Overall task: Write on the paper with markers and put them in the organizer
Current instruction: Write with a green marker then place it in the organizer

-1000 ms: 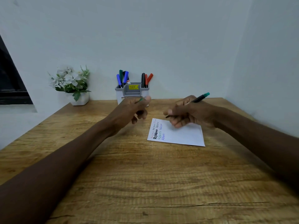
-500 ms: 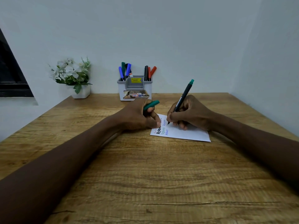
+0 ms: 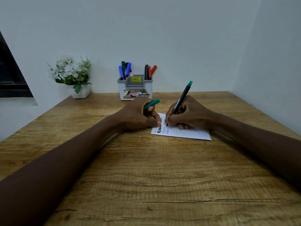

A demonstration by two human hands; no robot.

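Observation:
A white paper [image 3: 187,133] with several coloured written words on its left side lies on the wooden table [image 3: 146,176]. My right hand [image 3: 189,115] grips a black marker with a green end [image 3: 182,98], tip down on the paper. My left hand [image 3: 140,115] rests at the paper's left edge, fingers closed around the green marker cap [image 3: 151,103]. The grey and white organizer [image 3: 135,88] stands at the back against the wall, with blue, green, black and red markers [image 3: 125,70] upright in it.
A small white pot with white flowers [image 3: 73,77] stands at the back left of the table. Walls close the table in at the back and on the right. A dark window frame [image 3: 11,79] is on the left.
Both hands came down from mid-air to the paper. The right hand turned the marker from lying sideways to upright with its tip on the sheet. The left hand settled at the paper's edge.

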